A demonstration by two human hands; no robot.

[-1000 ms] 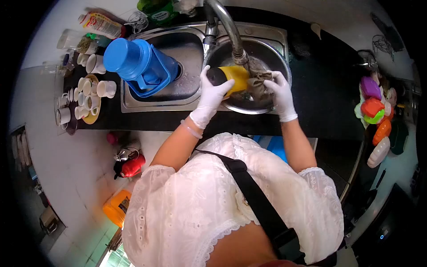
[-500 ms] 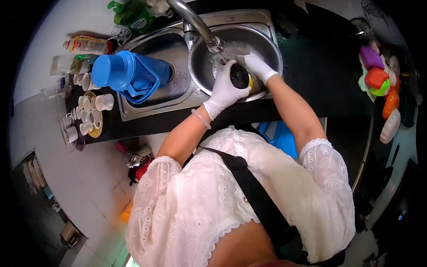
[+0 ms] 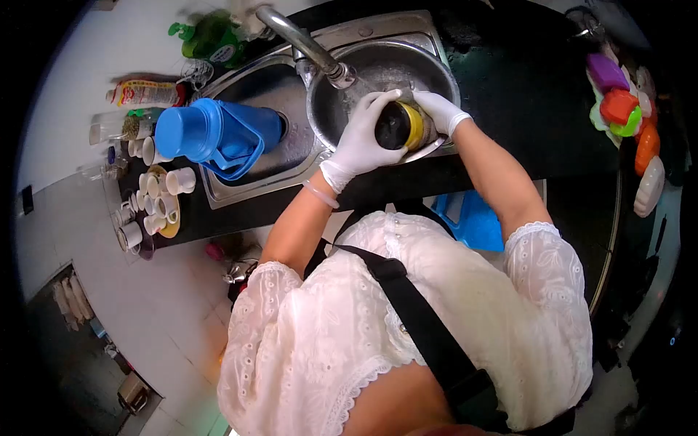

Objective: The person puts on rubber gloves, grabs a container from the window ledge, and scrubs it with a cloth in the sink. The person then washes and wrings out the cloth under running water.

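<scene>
Both my hands wear white gloves over a round steel basin (image 3: 436, 62) that sits in the sink. My left hand (image 3: 358, 143) grips a yellow container with a dark base (image 3: 398, 126), tipped on its side with the base toward me. My right hand (image 3: 440, 110) is against the container's far end; what it holds there is hidden. The tap spout (image 3: 299, 40) ends just above the basin, left of the container.
A blue jug (image 3: 211, 132) lies in the left sink bowl (image 3: 256, 86). Small white cups (image 3: 156, 196) and bottles (image 3: 142, 94) crowd the black counter to the left. Green bottles (image 3: 211, 36) stand behind the sink. Colourful plastic items (image 3: 625, 109) lie at far right.
The container turned from sideways, yellow side up, to base toward me. My hands drew closer together around it. The brown cloth seen under my right hand a second ago is out of sight.
</scene>
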